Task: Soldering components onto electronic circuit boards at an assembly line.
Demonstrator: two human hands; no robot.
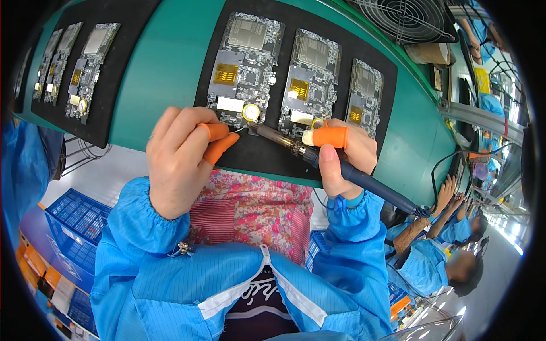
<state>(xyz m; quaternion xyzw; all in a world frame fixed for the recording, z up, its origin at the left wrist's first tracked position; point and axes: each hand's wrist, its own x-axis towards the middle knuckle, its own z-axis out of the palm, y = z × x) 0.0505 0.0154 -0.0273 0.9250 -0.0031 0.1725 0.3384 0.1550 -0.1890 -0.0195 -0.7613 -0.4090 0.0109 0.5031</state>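
My left hand (177,150), orange finger cots on two fingers, pinches a thin solder wire (241,129) at the lower edge of a circuit board (250,74). In my right hand (348,156), which wears an orange cot too, is a dark blue soldering iron (372,186). Its tip points left and meets the board's lower edge near the wire's end, just below a round yellow-rimmed coin cell (251,112). Whether tip and wire touch is too small to tell. A second board (310,74) and a third board (365,85) lie to the right, partly behind my right hand.
The boards rest on a black mat (227,159) over a green bench (153,74). Another black mat (116,96) with several boards is at left. A fan (401,20) stands far right. The iron's cord (435,179) trails right. Co-workers (424,267) sit to the right.
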